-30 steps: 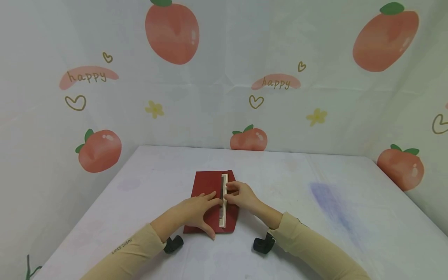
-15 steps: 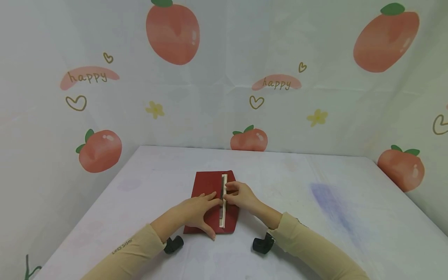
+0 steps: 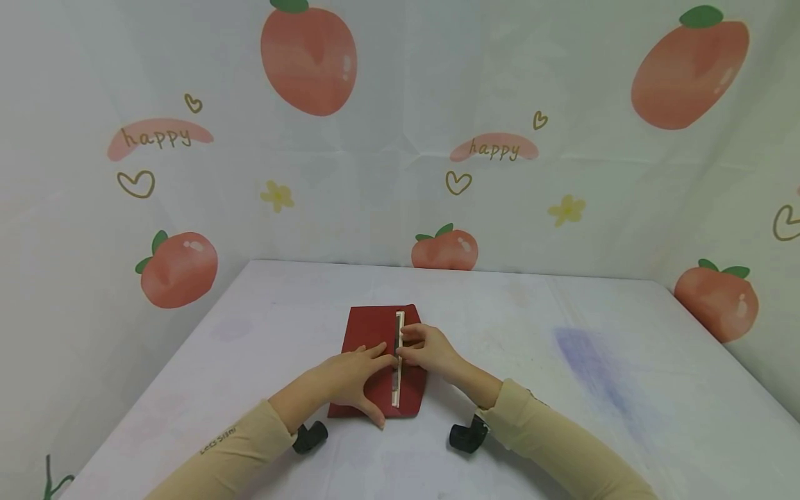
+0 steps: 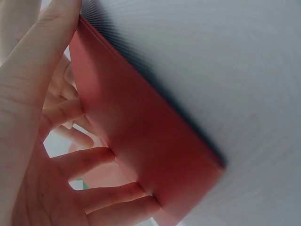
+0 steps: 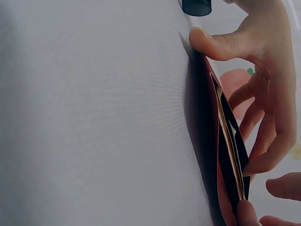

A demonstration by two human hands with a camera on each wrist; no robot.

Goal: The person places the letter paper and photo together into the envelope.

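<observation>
A red envelope (image 3: pixel 369 326) lies on the white table with its flap (image 3: pixel 413 389) spread to the right. From its mouth sticks a narrow strip of a white-bordered card (image 3: pixel 396 396) with a darker middle; the rest is hidden inside. My left hand (image 3: pixel 351 378) rests on the envelope with fingers spread, thumb near the front edge. My right hand (image 3: pixel 434 351) pinches the card's right edge between thumb and fingers. In the right wrist view the envelope's mouth (image 5: pixel 229 141) gapes, with thin pale edges inside and right fingertips (image 5: pixel 245 214) at the lower end.
Black wrist devices (image 3: pixel 310 437) sit under both cuffs, close over the white table (image 3: pixel 519 326). Behind the table hangs a pale curtain (image 3: pixel 375 167) printed with red fruit, hearts and flowers.
The card has slid left into the envelope, so its visible strip is narrower. My right hand has moved slightly left with it; the left hand has stayed in place.
</observation>
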